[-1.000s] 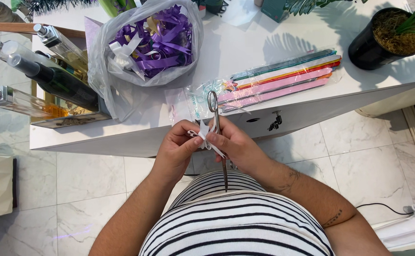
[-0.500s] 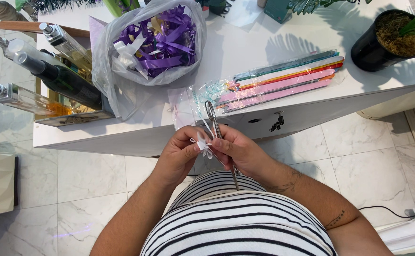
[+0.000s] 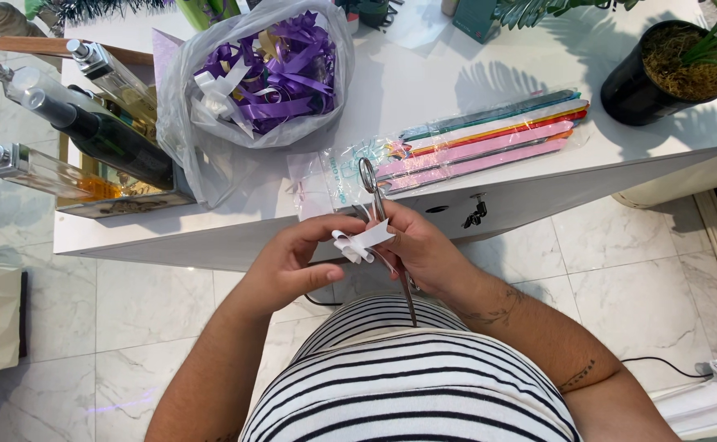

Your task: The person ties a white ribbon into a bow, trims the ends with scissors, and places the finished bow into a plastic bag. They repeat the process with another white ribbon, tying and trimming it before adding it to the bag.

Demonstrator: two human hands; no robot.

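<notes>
Meanwhile left hand [image 3: 293,266] pinches white ribbon [image 3: 364,240], right hand [image 3: 424,250] grips scissors [image 3: 379,205] beside ribbon bag [image 3: 252,90].

A small white ribbon bow [image 3: 360,242], looped and partly folded, was held just in front of the table edge. A pair of metal scissors [image 3: 381,219] was held against it, handle loops up, blades pointing down.

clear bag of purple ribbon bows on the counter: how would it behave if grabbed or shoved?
The clear bag looks thin and crumpled, so it would probably deform rather than hold shape. The purple ribbon bows inside are loose loops, likely light, so a push may slide or slump it. Its open top suggests bows could spill if tipped.
</notes>
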